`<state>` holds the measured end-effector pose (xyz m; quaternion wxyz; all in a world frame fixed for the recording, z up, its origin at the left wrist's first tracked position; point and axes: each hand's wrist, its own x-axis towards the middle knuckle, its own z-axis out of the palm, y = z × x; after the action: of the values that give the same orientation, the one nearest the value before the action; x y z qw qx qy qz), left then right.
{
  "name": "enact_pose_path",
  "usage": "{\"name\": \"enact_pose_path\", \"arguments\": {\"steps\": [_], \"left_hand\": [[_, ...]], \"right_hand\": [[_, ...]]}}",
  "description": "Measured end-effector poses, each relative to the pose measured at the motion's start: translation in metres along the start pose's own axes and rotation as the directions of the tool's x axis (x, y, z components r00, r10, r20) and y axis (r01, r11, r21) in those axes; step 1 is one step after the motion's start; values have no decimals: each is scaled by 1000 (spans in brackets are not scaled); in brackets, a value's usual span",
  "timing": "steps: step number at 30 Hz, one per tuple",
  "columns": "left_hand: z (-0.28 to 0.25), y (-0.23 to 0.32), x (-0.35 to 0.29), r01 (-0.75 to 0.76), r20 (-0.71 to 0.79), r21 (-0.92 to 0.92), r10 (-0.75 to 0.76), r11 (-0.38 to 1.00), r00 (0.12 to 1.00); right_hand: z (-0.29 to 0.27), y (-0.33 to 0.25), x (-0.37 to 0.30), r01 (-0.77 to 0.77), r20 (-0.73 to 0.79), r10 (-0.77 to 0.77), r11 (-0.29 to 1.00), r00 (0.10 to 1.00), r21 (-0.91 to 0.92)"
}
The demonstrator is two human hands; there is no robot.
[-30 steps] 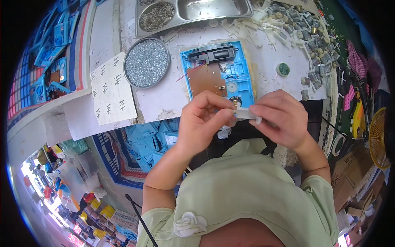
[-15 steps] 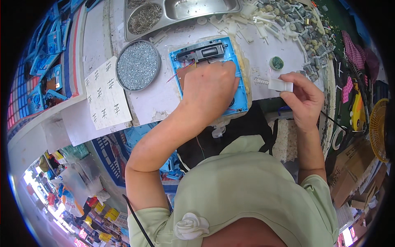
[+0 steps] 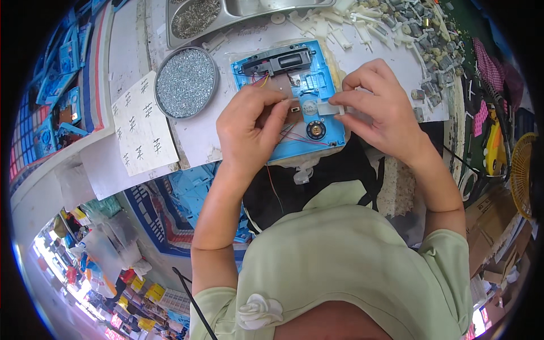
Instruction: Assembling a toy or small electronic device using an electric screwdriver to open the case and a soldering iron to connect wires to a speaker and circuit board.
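A light blue plastic casing [image 3: 320, 73] lies open on the table in front of me. Fitted in it are a black module [image 3: 283, 61] along the far edge, a round black speaker [image 3: 315, 130] at the near right, and thin coloured wires. My right hand [image 3: 379, 105] pinches a small translucent white plastic part [image 3: 327, 108] just over the casing's right half. On the left side, my left hand [image 3: 249, 127] reaches over the casing with thumb and index finger brought together beside a brown circuit board [image 3: 295, 102]. What those fingertips hold, if anything, is too small to make out.
A round dish of small metal screws [image 3: 187, 82] stands left of the casing, by a sheet of handwritten paper [image 3: 141, 127]. Behind is a metal tray [image 3: 238, 10] with small parts. White plastic pieces and small motors [image 3: 419, 45] lie heaped at the far right.
My right hand has carried the white part leftward from the table to above the casing. My left hand has drawn back to the left, uncovering the casing's middle and the speaker.
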<state>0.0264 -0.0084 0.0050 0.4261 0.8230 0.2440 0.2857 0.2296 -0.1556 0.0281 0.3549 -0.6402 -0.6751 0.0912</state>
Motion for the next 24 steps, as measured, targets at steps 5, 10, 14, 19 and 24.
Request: {"name": "enact_pose_path", "arguments": {"steps": [5, 10, 14, 19, 24], "left_hand": [[10, -7, -1, -68, -82, -10, 67, 998, 994], [13, -9, -2, -54, -107, -29, 51, 998, 993], [13, -8, -1, -95, -103, 0, 94, 995, 990], [14, -7, 0, -74, -90, -14, 73, 997, 993], [10, -5, -1, -70, -51, 33, 72, 997, 996]], "right_hand": [[0, -2, 18, 110, 80, -106, 993, 991, -47], [13, 26, 2, -12, 48, 2, 978, 999, 210], [30, 34, -9, -58, -9, 64, 946, 998, 317], [21, 21, 10, 3, 122, -16, 994, 992, 111], [12, 9, 17, -77, 277, 87, 996, 957, -49]]}}
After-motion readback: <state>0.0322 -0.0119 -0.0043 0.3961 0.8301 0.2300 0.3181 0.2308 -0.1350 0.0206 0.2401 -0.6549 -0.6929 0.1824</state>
